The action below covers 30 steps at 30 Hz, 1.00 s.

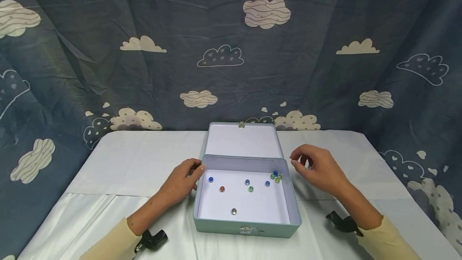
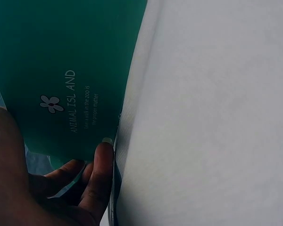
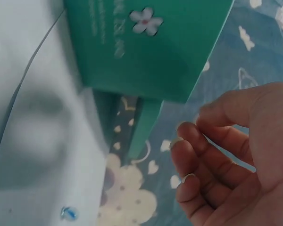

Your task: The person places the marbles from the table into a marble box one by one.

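A green tin box (image 1: 247,228) stands with its lid (image 1: 242,139) folded back. Several glass marbles lie inside: a dark blue marble (image 1: 211,179), an orange-red marble (image 1: 221,189), a green marble (image 1: 250,189), a clear greyish marble (image 1: 234,211), and a cluster in the far right corner. My left hand (image 1: 185,179) holds the box at its left wall, thumb tip at the rim. Beyond the right wall, my right hand (image 1: 319,167) hovers with loosely bent fingers, thumb and forefinger apart. A clear marble with blue inside (image 3: 69,213) lies on the white cloth near that hand.
The white cloth (image 1: 144,159) covers the table around the box and has a crease across it. Behind the table hangs a dark blue curtain (image 1: 223,83) with a cloud print. A black wrist mount (image 1: 343,223) sits below the right forearm.
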Tool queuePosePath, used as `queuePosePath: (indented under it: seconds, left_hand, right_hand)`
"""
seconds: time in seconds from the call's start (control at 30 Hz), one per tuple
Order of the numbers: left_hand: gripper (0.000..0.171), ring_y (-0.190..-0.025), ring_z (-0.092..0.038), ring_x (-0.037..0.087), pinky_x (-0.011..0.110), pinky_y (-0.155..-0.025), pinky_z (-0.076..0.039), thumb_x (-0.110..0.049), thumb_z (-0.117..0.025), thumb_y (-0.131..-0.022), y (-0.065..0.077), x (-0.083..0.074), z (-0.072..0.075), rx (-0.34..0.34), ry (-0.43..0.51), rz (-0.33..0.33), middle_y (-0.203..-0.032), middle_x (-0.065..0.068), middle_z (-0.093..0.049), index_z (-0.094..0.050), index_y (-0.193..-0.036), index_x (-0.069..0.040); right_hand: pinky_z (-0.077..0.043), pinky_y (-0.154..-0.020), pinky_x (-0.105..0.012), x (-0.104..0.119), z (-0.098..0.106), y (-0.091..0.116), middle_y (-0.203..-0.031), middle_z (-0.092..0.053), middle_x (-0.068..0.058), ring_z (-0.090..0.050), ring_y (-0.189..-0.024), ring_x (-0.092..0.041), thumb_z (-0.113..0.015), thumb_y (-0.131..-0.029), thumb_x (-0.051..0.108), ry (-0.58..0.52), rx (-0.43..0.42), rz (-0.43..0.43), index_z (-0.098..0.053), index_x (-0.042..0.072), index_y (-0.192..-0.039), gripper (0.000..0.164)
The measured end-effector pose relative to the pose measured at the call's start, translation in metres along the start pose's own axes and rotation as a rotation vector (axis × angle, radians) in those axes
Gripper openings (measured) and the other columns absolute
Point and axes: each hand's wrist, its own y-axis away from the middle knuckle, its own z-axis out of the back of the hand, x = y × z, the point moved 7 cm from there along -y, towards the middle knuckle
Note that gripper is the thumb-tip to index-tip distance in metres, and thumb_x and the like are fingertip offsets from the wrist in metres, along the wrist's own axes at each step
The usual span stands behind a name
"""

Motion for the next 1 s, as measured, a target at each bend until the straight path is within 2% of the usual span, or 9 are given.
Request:
queuePosePath:
  seconds: [0.23, 0.47, 0.63, 0.87, 1.0]
  left_hand:
    - [0.049, -0.081, -0.067, 0.012, 0.03, -0.069, -0.059, -0.04, -0.054, -0.112, -0.001, 0.002, -0.001, 0.009, 0.002, 0.009, -0.123, 0.011, -0.067, -0.06, -0.143, -0.003]
    - [0.049, -0.076, -0.068, 0.013, 0.031, -0.068, -0.058, -0.041, -0.055, -0.112, -0.001, 0.003, -0.001, 0.007, -0.006, 0.006, -0.122, 0.011, -0.067, -0.061, -0.142, -0.003]
    - [0.049, -0.076, -0.067, 0.013, 0.03, -0.069, -0.059, -0.041, -0.054, -0.112, -0.001, 0.003, -0.001, 0.007, -0.007, 0.002, -0.121, 0.011, -0.067, -0.061, -0.142, -0.003]
    - [0.049, -0.076, -0.067, 0.013, 0.03, -0.069, -0.059, -0.041, -0.054, -0.112, -0.001, 0.002, -0.001, 0.006, -0.005, -0.001, -0.121, 0.011, -0.068, -0.061, -0.142, -0.003]
    - [0.049, -0.076, -0.067, 0.013, 0.03, -0.068, -0.059, -0.041, -0.054, -0.112, -0.001, 0.001, -0.001, 0.008, -0.003, 0.0, -0.12, 0.011, -0.067, -0.061, -0.142, -0.002]
  right_hand:
    - [-0.048, -0.068, -0.028, -0.032, 0.001, -0.003, -0.093, -0.072, 0.003, -0.061, -0.081, -0.016, -0.075, -0.096, 0.007, 0.026, 0.001, -0.082, -0.076, 0.01, -0.107, 0.011]
    - [-0.05, -0.069, -0.031, -0.058, 0.005, -0.002, -0.096, -0.073, -0.002, -0.063, -0.083, -0.018, -0.075, -0.096, 0.008, 0.026, -0.012, -0.146, -0.076, 0.007, -0.108, 0.012]
    - [-0.053, -0.071, -0.035, -0.074, 0.0, -0.001, -0.101, -0.073, -0.007, -0.065, -0.086, -0.023, -0.076, -0.096, 0.008, 0.017, 0.033, -0.201, -0.076, 0.005, -0.11, 0.014]
    - [-0.053, -0.063, -0.033, -0.093, -0.011, 0.002, -0.103, -0.072, -0.013, -0.065, -0.086, -0.025, -0.076, -0.094, 0.007, 0.022, 0.113, -0.275, -0.075, 0.001, -0.11, 0.017]
    - [-0.055, -0.067, -0.036, -0.101, -0.017, 0.004, -0.103, -0.072, -0.013, -0.064, -0.085, -0.024, -0.076, -0.092, 0.005, 0.018, 0.152, -0.286, -0.075, -0.001, -0.111, 0.02]
